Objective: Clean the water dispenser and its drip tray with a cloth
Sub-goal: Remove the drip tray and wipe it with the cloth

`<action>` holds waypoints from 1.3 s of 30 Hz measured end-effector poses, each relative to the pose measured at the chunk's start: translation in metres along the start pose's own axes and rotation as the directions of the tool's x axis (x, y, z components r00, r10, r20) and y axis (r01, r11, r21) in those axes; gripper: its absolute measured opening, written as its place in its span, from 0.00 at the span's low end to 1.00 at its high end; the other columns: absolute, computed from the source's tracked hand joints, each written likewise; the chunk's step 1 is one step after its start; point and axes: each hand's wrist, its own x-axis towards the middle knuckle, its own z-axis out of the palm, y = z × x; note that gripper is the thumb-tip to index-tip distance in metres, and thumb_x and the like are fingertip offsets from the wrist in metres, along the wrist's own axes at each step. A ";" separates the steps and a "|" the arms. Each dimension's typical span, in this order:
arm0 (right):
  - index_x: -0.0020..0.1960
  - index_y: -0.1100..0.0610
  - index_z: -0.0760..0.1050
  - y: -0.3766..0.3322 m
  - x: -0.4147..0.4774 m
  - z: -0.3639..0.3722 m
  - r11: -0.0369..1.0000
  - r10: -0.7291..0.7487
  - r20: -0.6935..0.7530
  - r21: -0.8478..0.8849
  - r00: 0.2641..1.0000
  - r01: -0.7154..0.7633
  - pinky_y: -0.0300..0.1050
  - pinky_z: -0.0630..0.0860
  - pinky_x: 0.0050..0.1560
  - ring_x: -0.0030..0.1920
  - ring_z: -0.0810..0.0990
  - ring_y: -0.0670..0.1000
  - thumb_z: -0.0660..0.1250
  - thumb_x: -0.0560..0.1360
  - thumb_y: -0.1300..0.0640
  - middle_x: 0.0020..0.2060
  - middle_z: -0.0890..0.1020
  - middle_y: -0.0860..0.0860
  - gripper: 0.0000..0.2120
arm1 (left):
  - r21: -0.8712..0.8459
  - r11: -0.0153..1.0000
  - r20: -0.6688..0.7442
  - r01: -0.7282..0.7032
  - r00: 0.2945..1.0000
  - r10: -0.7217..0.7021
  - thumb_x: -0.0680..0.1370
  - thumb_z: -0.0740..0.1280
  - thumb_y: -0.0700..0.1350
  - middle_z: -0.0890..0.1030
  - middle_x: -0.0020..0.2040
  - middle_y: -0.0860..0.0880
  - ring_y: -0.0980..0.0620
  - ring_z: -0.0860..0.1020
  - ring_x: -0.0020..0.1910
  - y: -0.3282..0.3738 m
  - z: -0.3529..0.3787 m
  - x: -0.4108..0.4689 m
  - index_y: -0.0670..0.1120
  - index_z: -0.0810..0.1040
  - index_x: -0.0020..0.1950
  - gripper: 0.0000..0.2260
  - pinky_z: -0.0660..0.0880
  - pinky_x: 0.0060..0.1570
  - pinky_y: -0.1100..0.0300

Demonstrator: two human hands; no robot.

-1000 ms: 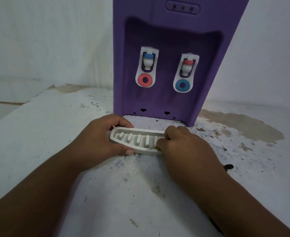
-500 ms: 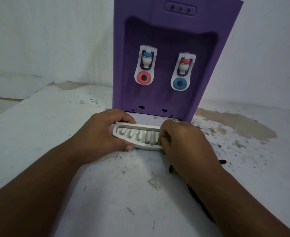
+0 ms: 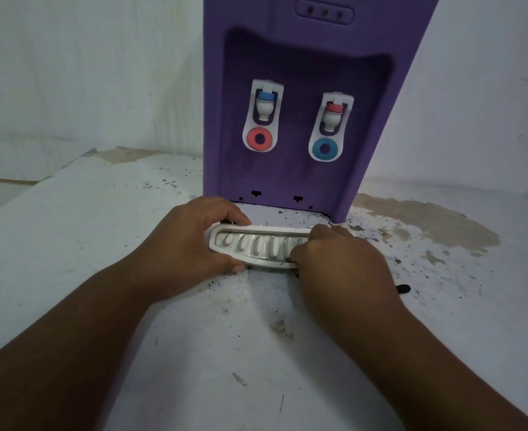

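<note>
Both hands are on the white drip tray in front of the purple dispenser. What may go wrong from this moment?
1. The drip tray lies on a table covered with black specks; its underside may pick up dirt again.
2. Only the left hand grips the tray, at its left end; a push from the right hand may make it slide or tip.
3. The right hand hides the tray's right end, so dirt there may be missed.
</note>
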 end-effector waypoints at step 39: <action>0.60 0.47 0.79 -0.002 -0.002 0.005 0.998 0.001 -0.065 -0.069 0.998 -0.005 0.46 0.69 0.46 0.42 0.71 0.51 0.63 0.78 0.56 0.44 0.76 0.49 0.13 | -0.052 0.998 0.017 0.048 0.999 -0.047 0.66 0.82 0.48 0.74 0.53 0.65 0.63 0.74 0.53 -0.004 0.010 -0.008 0.61 0.71 0.50 0.23 0.77 0.47 0.62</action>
